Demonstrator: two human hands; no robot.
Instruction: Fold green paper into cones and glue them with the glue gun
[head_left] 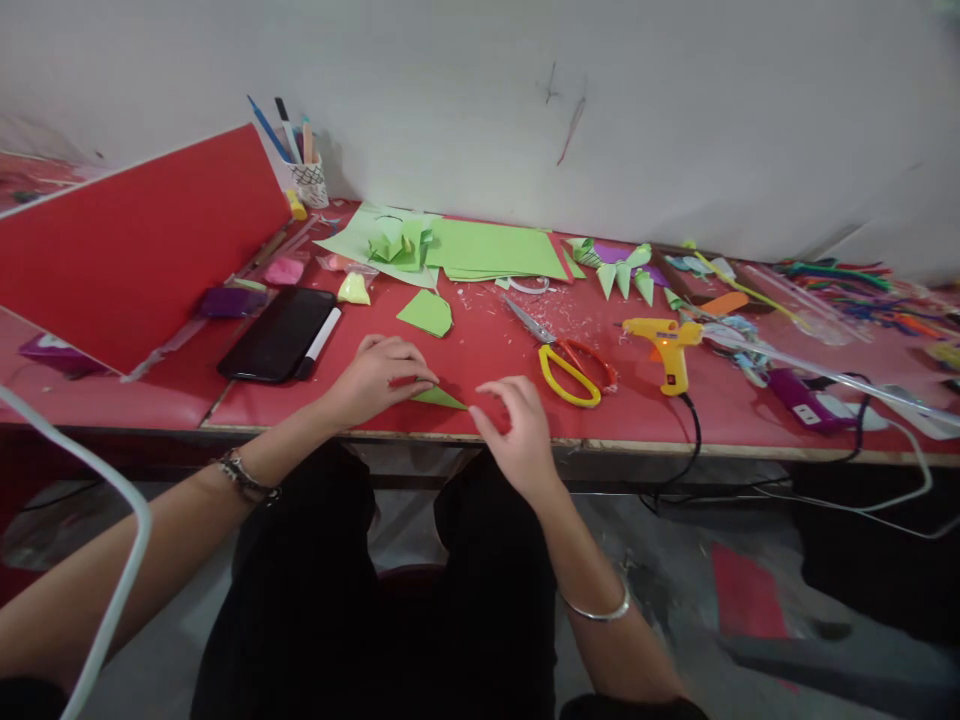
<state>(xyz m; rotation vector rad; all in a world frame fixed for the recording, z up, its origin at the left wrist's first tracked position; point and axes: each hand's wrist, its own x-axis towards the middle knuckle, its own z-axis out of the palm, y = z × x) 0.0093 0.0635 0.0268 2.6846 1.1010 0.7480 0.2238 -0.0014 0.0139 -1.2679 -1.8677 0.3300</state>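
My left hand (386,375) has its fingers closed on a folded piece of green paper (441,398) near the table's front edge, covering much of it. Beyond the fingers, a narrow green point of the paper shows. At that point is my right hand (514,420), its thumb and forefinger curved and apart with nothing visible between them; its thumb is close to the tip, and whether they touch I cannot tell. Another cut green piece (426,313) lies just behind my left hand. Scissors with yellow and orange handles (570,375) rest partly open to the right of my hands.
A yellow glue gun (666,350) with a lit orange light stands at right, its cord hanging off the edge. At left are a black phone (277,335), a marker (321,340) and a leaning red board (150,240). Green sheets (495,250) lie along the wall.
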